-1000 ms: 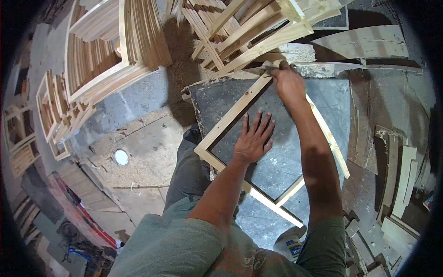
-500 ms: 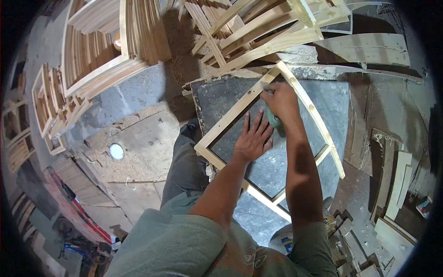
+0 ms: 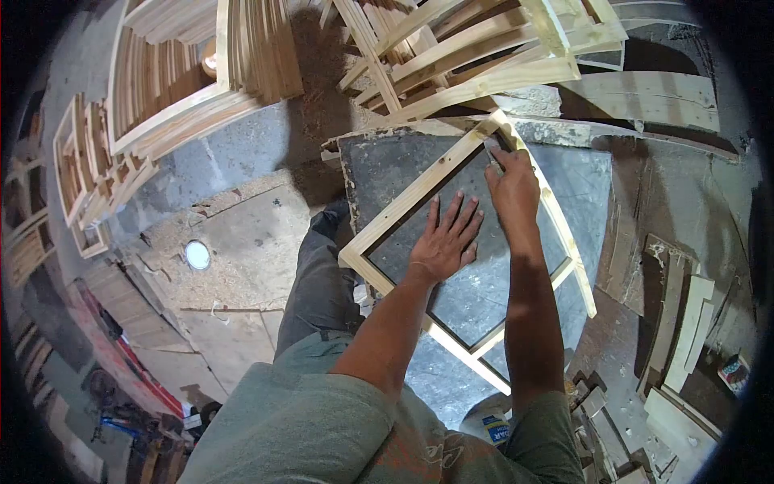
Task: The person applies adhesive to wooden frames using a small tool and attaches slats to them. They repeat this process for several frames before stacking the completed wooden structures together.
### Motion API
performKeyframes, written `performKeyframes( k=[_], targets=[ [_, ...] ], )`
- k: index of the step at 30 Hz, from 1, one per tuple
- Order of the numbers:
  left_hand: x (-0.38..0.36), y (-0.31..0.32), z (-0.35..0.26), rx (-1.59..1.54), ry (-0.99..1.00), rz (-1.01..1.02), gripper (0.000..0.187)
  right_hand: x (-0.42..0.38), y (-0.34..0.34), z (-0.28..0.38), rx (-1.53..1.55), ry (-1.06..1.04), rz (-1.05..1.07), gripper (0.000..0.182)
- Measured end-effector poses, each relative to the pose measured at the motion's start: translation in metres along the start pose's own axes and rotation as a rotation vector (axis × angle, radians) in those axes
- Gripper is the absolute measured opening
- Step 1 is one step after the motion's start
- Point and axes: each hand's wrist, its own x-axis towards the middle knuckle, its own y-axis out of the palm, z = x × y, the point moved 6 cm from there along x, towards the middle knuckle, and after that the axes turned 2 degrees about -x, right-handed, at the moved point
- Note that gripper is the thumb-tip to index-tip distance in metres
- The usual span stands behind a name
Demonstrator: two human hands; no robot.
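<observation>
My left hand (image 3: pixel 446 242) lies flat on the dark grey worktop (image 3: pixel 480 290), fingers spread, inside a pale wooden frame (image 3: pixel 415 192). My right hand (image 3: pixel 516 194) is closed around a small tool with a thin grey blade (image 3: pixel 493 159); its handle is hidden in my palm. This hand is at the inner side of the frame's far corner, close to the joint. The frame lies flat, turned diagonally, with one slightly curved long side on the right and a crossbar near my right forearm.
Stacked wooden frames (image 3: pixel 169 81) stand at the upper left. More frames (image 3: pixel 484 73) are piled just beyond the worktop. Curved offcuts (image 3: pixel 645 93) and boards (image 3: pixel 689 331) lie on the right. A white bucket (image 3: pixel 484 423) stands by my body, near wood scraps (image 3: pixel 601 427).
My right hand has moved from the top of the left rail to the inner far corner, and turned. My left hand stays in place. The view has shifted slightly.
</observation>
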Motion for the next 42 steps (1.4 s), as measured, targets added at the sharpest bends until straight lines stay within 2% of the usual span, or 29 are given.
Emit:
performKeyframes(
  k=[9,12,15,16,19,20,23,28,30,33,37,41,42],
  targets=[
    [0.0,0.004,0.001,0.008,-0.007,0.011,0.061,0.021,0.009,0.017,0.026,0.056,0.122,0.034],
    [0.001,0.007,0.001,0.014,-0.008,0.017,0.06,0.016,-0.002,0.032,-0.017,0.003,0.262,0.034],
    [0.0,0.006,0.001,0.015,-0.002,0.002,0.06,0.027,-0.007,0.023,0.071,0.042,0.242,0.034],
    [0.0,0.004,0.0,0.021,0.0,-0.001,0.06,0.03,-0.009,0.023,0.06,0.008,0.137,0.034],
    [0.0,0.006,0.001,0.037,-0.009,0.041,0.061,0.019,0.004,0.023,0.074,0.009,0.095,0.034],
    [0.001,0.007,0.001,0.042,-0.013,0.061,0.061,0.015,0.01,0.02,0.128,0.061,0.122,0.034],
    [0.0,0.003,0.0,0.048,-0.018,0.05,0.063,0.012,-0.001,0.027,0.055,-0.04,0.253,0.034],
    [0.0,0.005,0.001,0.022,-0.009,0.017,0.063,0.037,-0.008,0.01,-0.003,0.006,0.14,0.036],
    [0.0,0.004,0.001,0.022,-0.007,0.018,0.062,0.031,0.006,0.004,-0.009,0.006,0.164,0.036],
    [-0.001,0.002,0.0,0.038,-0.014,0.012,0.062,0.022,-0.007,0.028,0.04,-0.038,0.326,0.036],
    [0.0,0.003,0.0,0.018,-0.004,0.017,0.063,0.025,0.004,0.034,0.073,0.038,0.245,0.035],
    [-0.001,0.008,0.002,0.003,-0.018,0.028,0.064,-0.009,-0.011,0.053,0.114,-0.161,0.348,0.031],
    [-0.003,0.007,0.002,0.014,-0.01,-0.006,0.064,-0.016,-0.017,0.052,0.138,-0.169,0.294,0.032]
  ],
)
